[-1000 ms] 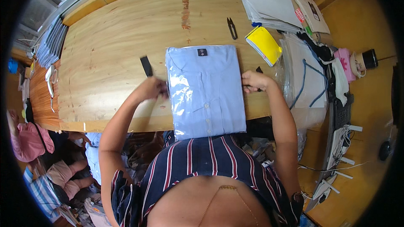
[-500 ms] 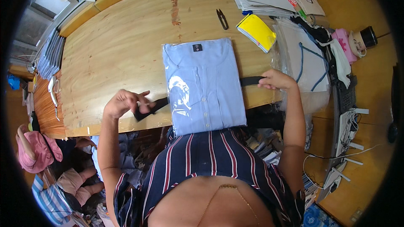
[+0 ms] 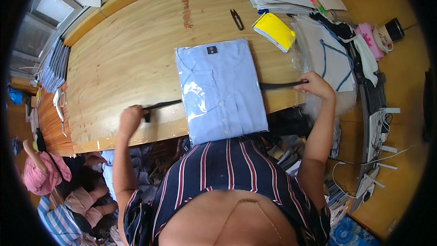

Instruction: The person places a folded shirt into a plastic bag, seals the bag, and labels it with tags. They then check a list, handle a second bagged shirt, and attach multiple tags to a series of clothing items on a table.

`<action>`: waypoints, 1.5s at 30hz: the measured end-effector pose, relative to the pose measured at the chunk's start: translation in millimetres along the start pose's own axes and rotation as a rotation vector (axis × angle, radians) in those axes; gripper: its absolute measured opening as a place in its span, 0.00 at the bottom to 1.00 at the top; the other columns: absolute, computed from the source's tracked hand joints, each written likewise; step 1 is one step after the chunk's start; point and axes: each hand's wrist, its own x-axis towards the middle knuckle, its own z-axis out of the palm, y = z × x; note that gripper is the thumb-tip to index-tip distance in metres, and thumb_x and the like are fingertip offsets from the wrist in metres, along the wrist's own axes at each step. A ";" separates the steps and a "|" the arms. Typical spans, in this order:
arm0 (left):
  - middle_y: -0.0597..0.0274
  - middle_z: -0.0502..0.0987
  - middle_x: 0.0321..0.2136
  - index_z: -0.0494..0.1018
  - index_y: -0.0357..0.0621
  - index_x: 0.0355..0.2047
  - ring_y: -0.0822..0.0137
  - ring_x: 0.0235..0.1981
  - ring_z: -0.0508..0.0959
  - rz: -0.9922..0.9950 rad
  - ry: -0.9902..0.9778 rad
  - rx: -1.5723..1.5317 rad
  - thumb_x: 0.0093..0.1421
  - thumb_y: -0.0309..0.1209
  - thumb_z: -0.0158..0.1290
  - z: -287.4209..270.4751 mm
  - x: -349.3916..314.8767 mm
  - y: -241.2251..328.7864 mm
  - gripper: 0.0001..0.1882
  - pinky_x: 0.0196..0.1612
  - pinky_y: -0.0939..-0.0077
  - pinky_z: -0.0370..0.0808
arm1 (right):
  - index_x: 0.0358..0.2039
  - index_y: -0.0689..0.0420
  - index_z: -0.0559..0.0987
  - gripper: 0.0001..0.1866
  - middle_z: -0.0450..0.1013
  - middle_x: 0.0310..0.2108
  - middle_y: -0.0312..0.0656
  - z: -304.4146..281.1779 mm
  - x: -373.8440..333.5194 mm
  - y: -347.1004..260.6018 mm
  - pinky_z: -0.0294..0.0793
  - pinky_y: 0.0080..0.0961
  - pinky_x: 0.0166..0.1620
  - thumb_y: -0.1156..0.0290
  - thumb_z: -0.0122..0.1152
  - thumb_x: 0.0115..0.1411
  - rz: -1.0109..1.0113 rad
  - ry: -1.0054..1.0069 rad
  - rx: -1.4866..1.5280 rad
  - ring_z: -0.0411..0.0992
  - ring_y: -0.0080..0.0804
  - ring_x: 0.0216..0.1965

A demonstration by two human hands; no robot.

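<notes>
2 hands (image 3: 132, 118) (image 3: 316, 86) on black strapping (image 3: 278, 85), bagged shirt (image 3: 230, 82) between

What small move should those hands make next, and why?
Perhaps bring both ends of the black strip up over the bagged shirt: the left hand and right hand each hold it out sideways, and no strip crosses the shirt's front.

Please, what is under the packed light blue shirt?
The packed shirt lies partly over the wooden table. Black strips come out at both sides, one held by the left hand, the other by the right hand. The shirt hides whether they join underneath.
</notes>
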 end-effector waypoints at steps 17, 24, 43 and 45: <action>0.63 0.60 0.29 0.42 0.66 0.54 0.78 0.18 0.57 0.649 -0.046 -2.262 0.47 0.18 0.45 -30.3 56.8 41.2 0.39 0.18 0.91 0.65 | 0.27 0.53 0.67 0.18 0.63 0.27 0.33 111.6 56.5 -0.4 0.66 0.26 0.28 0.50 0.40 0.54 -0.104 0.160 0.885 0.63 0.27 0.26; 0.68 0.58 0.21 0.63 0.41 0.41 0.80 0.15 0.55 0.728 0.287 -1.838 0.49 0.20 0.37 -104.8 58.1 96.0 0.16 0.13 0.90 0.53 | 0.22 0.60 0.68 0.16 0.67 0.18 0.42 179.2 58.2 -51.6 0.64 0.26 0.29 0.61 0.40 0.55 -0.405 0.374 0.435 0.65 0.31 0.22; 0.48 0.71 0.27 0.66 0.42 0.38 0.51 0.27 0.71 1.096 -0.243 -0.199 0.38 0.19 0.43 -1.7 85.4 213.3 0.21 0.30 0.62 0.68 | 0.34 0.63 0.70 0.13 0.67 0.31 0.38 135.9 41.4 -30.9 0.65 0.16 0.33 0.80 0.53 0.44 -0.369 -0.013 0.611 0.66 0.22 0.30; 0.48 0.71 0.27 0.66 0.42 0.38 0.52 0.27 0.72 1.042 -0.265 -0.240 0.39 0.19 0.43 -10.9 84.0 213.0 0.21 0.31 0.64 0.68 | 0.28 0.64 0.72 0.07 0.68 0.23 0.35 137.5 37.9 -20.7 0.65 0.14 0.27 0.78 0.54 0.45 -0.284 0.134 0.612 0.66 0.19 0.23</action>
